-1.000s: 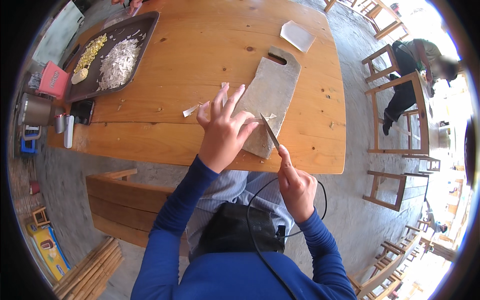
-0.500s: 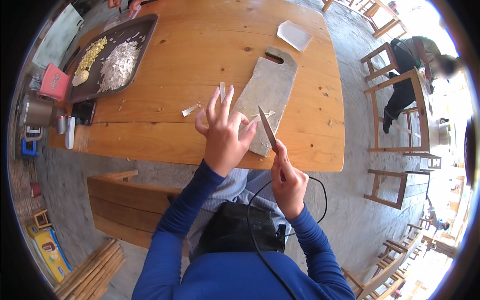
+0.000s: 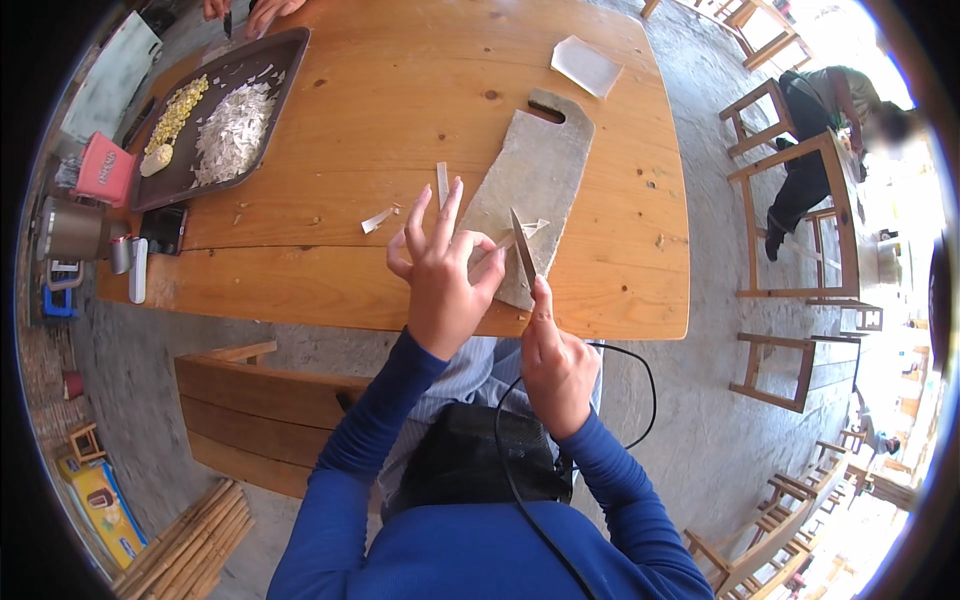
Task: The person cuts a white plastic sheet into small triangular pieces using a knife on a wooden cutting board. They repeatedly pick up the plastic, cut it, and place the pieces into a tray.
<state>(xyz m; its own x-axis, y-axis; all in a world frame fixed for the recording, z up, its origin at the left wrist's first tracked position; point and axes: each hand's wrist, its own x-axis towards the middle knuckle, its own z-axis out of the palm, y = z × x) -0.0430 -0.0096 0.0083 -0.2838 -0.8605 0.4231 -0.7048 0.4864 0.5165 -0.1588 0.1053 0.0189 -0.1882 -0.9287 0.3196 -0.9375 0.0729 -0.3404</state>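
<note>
A worn grey cutting board (image 3: 550, 165) with a slot handle lies slanted near the table's front edge. Over its near part, thumb and index finger of my left hand (image 3: 445, 290) pinch a thin pale strip (image 3: 507, 241), the other fingers raised. My right hand (image 3: 557, 375) grips a small knife (image 3: 524, 250), its index finger stretched along the blade. The blade lies beside the strip; whether they touch I cannot tell. Some thin pale slivers (image 3: 537, 226) rest on the board past the blade. Left of the board are a white strip (image 3: 442, 180) and a curled scrap (image 3: 377, 221).
At the far left, a dark tray (image 3: 285, 95) holds white flakes (image 3: 235, 130) and yellow pieces (image 3: 180, 115). Another person's hands (image 3: 268, 14) work behind it. A white angular sheet (image 3: 586, 67) lies at the far right. A black cable (image 3: 650, 390) loops beside my lap.
My right hand has moved a little left, bringing the knife closer to the pinched strip. My left hand has barely shifted. The other person's hands show more at the top left.
</note>
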